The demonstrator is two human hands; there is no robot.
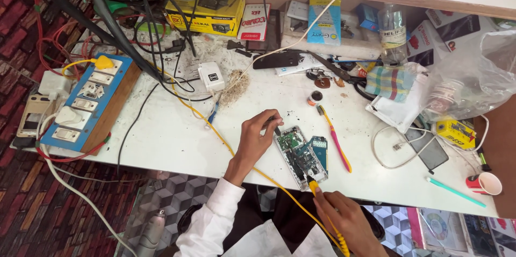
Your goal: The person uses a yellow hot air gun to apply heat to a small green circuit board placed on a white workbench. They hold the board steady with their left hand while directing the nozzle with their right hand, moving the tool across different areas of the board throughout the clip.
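Taking the opened phone (302, 155) near the front edge of the white tabletop (172, 139) as the landmark: far to its left, at the tabletop's left end, sits a blue switch board (86, 104) with white switches and a yellow plug (102, 63) pushed into its top. A yellow cable (204, 122) runs from that plug across the tabletop toward the phone. Up and to the left of the phone lies a white charger block (210, 76).

The left hand (258, 141) rests just left of the phone, its fingers curled together and their tips pressing on the phone's upper left corner. The phone itself lies face down with its back off, green circuit board showing, tilted slightly.

Just below the phone, the right hand (346, 219) pinches a yellow-handled soldering iron (322, 208) between thumb and fingers, the tip touching the phone's lower edge.

Just right of the phone lies a pink and yellow toothbrush (334, 139), slanting. Further right a white cable (395, 149) loops beside a dark flat phone (427, 149). Up and to the right sits a checked cloth (391, 82), and at the far right a clear plastic bag (473, 77) and a small red and white cup (486, 183).
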